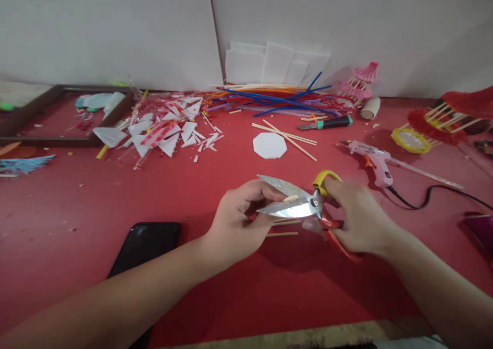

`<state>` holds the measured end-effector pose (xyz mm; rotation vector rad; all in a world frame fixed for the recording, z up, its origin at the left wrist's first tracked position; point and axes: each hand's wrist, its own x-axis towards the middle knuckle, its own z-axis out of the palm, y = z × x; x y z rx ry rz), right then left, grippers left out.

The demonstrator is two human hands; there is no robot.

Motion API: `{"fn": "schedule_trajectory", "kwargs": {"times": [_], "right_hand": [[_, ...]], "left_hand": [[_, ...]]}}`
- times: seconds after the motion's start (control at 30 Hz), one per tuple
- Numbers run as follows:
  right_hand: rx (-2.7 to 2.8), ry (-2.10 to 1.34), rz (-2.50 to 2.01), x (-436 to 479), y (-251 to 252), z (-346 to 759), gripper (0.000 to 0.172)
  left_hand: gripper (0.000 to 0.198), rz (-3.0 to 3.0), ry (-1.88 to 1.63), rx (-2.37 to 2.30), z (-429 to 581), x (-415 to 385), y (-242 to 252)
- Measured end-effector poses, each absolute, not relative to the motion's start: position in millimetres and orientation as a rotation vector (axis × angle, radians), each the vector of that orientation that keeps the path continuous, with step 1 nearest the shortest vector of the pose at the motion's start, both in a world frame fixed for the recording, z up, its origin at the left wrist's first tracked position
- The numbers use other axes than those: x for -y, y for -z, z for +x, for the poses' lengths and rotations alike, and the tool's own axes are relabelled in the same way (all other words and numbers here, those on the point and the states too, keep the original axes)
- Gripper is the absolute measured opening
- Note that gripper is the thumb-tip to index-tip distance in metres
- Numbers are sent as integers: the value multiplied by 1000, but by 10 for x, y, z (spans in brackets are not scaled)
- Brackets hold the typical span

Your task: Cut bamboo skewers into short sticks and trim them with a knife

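My right hand (356, 215) grips a pair of scissors (298, 207) by a yellow and a red handle, with the blades parted and pointing left. Between the blades shows the pale end of a wooden stick (290, 198). That stick is pinched in my left hand (241, 213), whose fingers partly hide it behind the blades. Beneath the hands, short cut sticks (283, 234) lie on the red table. Farther back rests a white octagonal piece (269, 146), and long wooden sticks (290, 138) cross one another beside it.
A pink glue gun (375, 161) with its black cord lies at right, near a utility knife (327, 123). Pipe cleaners (277, 99) and white paper scraps (165, 133) spread along the back. A black phone (146, 246) lies front left. Red and pink stick models (442, 117) stand at right.
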<state>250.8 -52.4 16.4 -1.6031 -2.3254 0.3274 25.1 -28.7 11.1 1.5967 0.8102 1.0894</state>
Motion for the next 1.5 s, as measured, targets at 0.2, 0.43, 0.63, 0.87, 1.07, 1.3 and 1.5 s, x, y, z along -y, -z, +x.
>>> {"fn": "schedule_trajectory", "kwargs": {"times": [0.2,0.43,0.63,0.87,1.07,1.3,1.5], "right_hand": [[2301,-378,-1641,553,-127,2460,25],[2295,-400,-1666,562,-94,2459,21],[2292,-434,-1688,557,-101,2445,20],[2310,-269,-1704,544,-85,2408,20],[2284,-278,-1706,541,-71,2446,21],[2267,-390,-1693,536,-128,2459,24],[2298,-443,-1715,521,-177,2472,25]], "left_hand": [[6,1568,-1081,-867,252,298,-126],[14,1580,-1105,-884,260,324,-103],[15,1776,-1132,-877,242,314,-95],[16,1964,-1176,-1042,221,295,-109],[27,1850,-1148,-1037,212,262,-119],[25,1691,-1160,-931,219,261,-144],[20,1600,-1161,-920,253,242,-134]]}}
